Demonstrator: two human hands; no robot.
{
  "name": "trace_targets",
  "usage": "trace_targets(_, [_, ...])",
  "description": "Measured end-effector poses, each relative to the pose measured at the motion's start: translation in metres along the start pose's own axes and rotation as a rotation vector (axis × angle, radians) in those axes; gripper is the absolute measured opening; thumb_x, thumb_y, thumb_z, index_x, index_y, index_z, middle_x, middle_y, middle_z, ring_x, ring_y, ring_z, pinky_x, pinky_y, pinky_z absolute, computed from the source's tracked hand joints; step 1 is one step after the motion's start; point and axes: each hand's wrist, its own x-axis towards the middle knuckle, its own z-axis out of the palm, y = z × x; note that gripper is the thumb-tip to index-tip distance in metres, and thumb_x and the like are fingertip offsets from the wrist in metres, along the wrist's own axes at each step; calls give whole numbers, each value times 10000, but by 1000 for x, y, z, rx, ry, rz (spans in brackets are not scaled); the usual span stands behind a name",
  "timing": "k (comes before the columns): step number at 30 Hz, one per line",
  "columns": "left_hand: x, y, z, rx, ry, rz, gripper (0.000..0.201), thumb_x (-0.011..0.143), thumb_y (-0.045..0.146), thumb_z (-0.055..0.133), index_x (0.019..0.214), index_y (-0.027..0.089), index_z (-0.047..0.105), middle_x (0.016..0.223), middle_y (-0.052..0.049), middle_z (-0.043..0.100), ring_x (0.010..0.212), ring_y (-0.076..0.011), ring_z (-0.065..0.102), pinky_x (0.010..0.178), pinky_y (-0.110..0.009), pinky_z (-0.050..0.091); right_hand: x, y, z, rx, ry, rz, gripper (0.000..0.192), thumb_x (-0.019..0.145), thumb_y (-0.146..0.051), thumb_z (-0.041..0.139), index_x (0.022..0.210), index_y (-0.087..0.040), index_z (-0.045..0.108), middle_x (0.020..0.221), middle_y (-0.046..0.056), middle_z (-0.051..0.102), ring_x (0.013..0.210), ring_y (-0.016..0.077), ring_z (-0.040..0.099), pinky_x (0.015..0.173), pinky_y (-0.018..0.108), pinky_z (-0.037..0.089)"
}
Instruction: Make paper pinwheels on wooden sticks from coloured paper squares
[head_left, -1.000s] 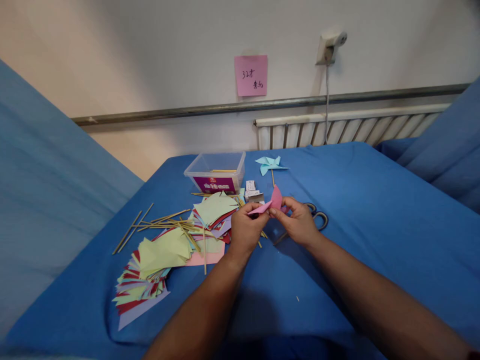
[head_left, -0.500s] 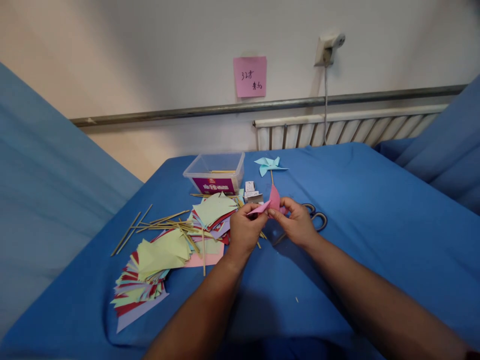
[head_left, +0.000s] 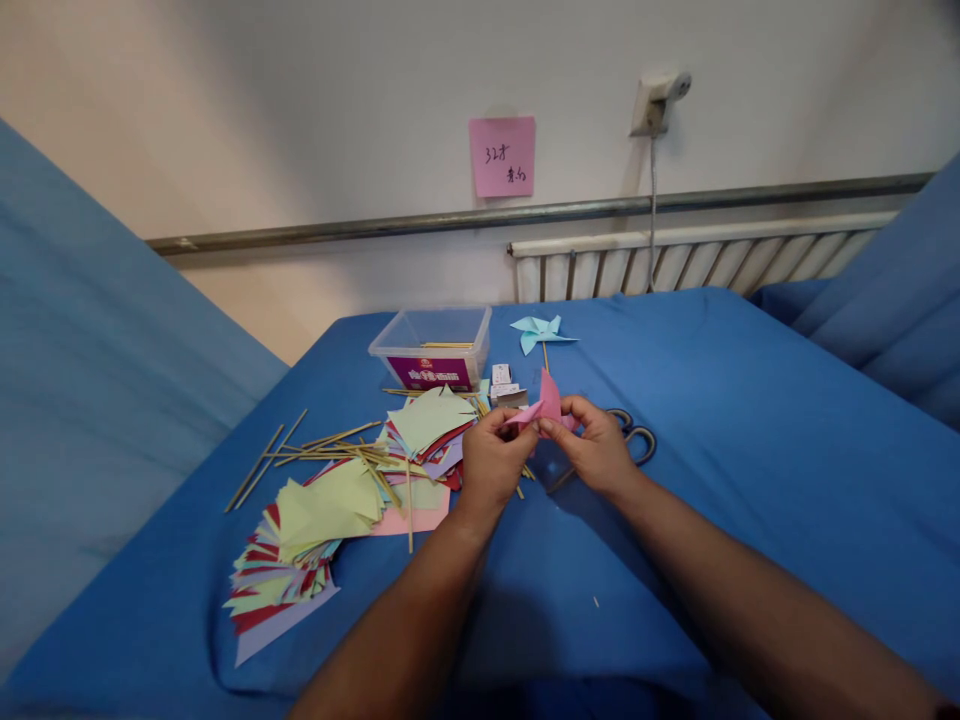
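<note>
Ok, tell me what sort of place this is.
Probably an indoor papercraft spot: stacks of cut paper and a light-blue pinwheel are on a blue cloth, with a radiator behind.

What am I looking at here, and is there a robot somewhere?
No robot: these are a person's two bare hands. The view comes from a camera worn on that person's head, looking forward and down. The left hand and right hand together hold a folded piece of pink paper. On the blue cloth lie stacks of colored paper and thin sticks, mostly to the left. Behind them is a clear plastic tub with more sticks inside. A light-blue pinwheel on a stick lies beyond the hands, and scissors lie partly hidden behind the right hand.
</note>
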Motion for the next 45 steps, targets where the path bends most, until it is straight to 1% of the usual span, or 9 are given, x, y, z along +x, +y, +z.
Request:
trace_targets(7, [1,-4,-2,26,-34,24,204,669,335,708,720,145,652,551,27,560,501,-98,476,478,-210,331,1,2,-1,92,-73,39,176,782,-336,629,871,-192,673,794,15,653,739,172,560,709,298,443])
trace_targets(12, [1,-6,-2,10,-29,21,195,670,321,709,715,140,651,545,26,565,492,-100,484,476,-209,342,0,3,4,139,-45,75,175,779,-352,628,828,-187,661,754,10,638,701,163,552,667,281,432])
trace_targets(16, [2,-9,-2,-32,-47,3,219,676,334,711,757,135,668,553,16,586,496,-107,506,483,-213,358,-1,4,9,169,-23,92,200,788,-385,611,767,-187,632,670,-16,578,618,137,503,603,254,405])
trace_targets(19, [3,-12,-2,-62,-46,-8,223,669,329,718,771,135,675,572,9,603,513,-113,526,495,-213,369,-1,4,11,176,-7,90,209,791,-390,612,750,-186,622,651,-25,555,608,125,482,597,245,389])
trace_targets(23, [4,-12,0,-168,-26,-47,228,624,295,747,782,144,680,616,14,615,545,-108,534,518,-208,386,-1,3,11,208,38,140,235,754,-419,645,743,-187,609,645,-29,564,595,122,478,584,244,381])
trace_targets(27, [5,-11,4,-281,-10,-127,240,568,279,780,720,144,653,596,28,587,520,-86,506,506,-197,373,0,5,12,275,31,217,279,715,-445,672,708,-178,595,635,-27,560,575,121,471,566,247,376])
trace_targets(32, [6,-9,4,-299,10,-199,299,541,334,804,627,140,594,523,48,518,457,-63,437,456,-189,313,0,10,14,440,-6,287,291,704,-446,693,719,-172,594,657,-22,575,600,122,485,592,251,390])
trace_targets(39, [8,-9,2,-282,3,-209,306,529,328,812,631,133,599,542,39,531,475,-70,448,472,-198,321,-1,8,10,561,-11,286,272,750,-431,654,663,-185,578,594,-53,483,566,103,418,571,234,332])
trace_targets(45, [9,-12,1,-264,-20,-194,285,547,322,794,619,141,586,525,45,520,459,-67,441,464,-197,315,-1,9,10,550,-45,294,252,702,-402,708,690,-180,591,638,-37,543,584,108,464,592,244,357])
